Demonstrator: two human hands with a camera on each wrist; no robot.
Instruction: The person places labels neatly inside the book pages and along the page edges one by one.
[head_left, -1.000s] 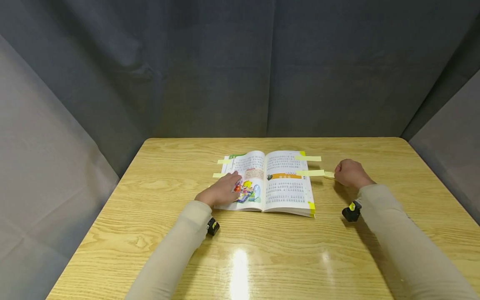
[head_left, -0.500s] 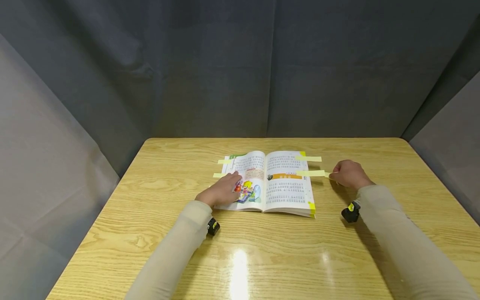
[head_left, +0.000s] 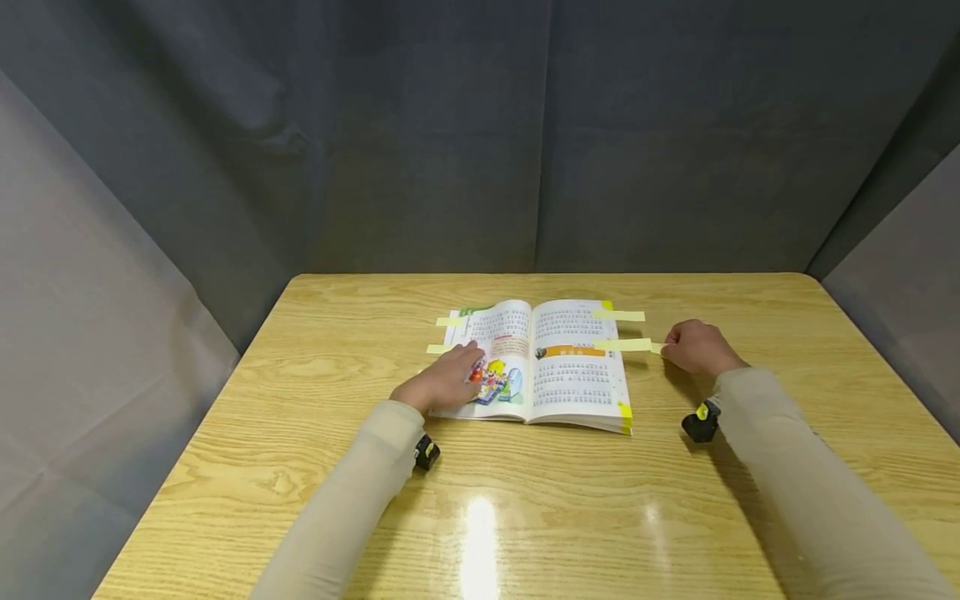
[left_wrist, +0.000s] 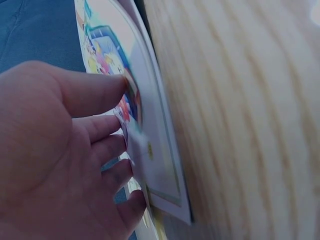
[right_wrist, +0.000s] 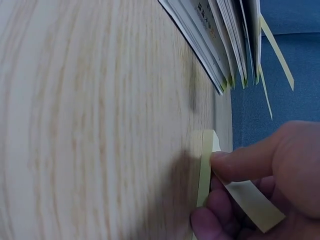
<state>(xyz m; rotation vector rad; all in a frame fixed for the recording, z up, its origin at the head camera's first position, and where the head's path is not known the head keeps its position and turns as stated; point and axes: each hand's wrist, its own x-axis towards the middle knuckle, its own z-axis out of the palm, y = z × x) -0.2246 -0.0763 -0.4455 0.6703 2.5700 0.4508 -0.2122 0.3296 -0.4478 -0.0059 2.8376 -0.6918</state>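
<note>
An open book with printed text and a coloured cartoon lies on the table. My left hand rests on its left page, thumb and fingertips touching the paper with the fingers relaxed, as the left wrist view also shows. To the right of the book, my right hand pinches a pale yellow sticky note strip between thumb and fingers. The strip bends up beside a flat yellow strip pad at the tabletop, which the fingers partly cover.
Two yellow strips, an upper one and a lower one, stick out past the right page. On the left edge are two more, one upper strip and one lower. A dark curtain hangs behind the wooden table.
My right hand has shifted slightly left, and its fingers have gone from a fist-like curl to a pinch at the yellow strips. My left hand stays on the page.
</note>
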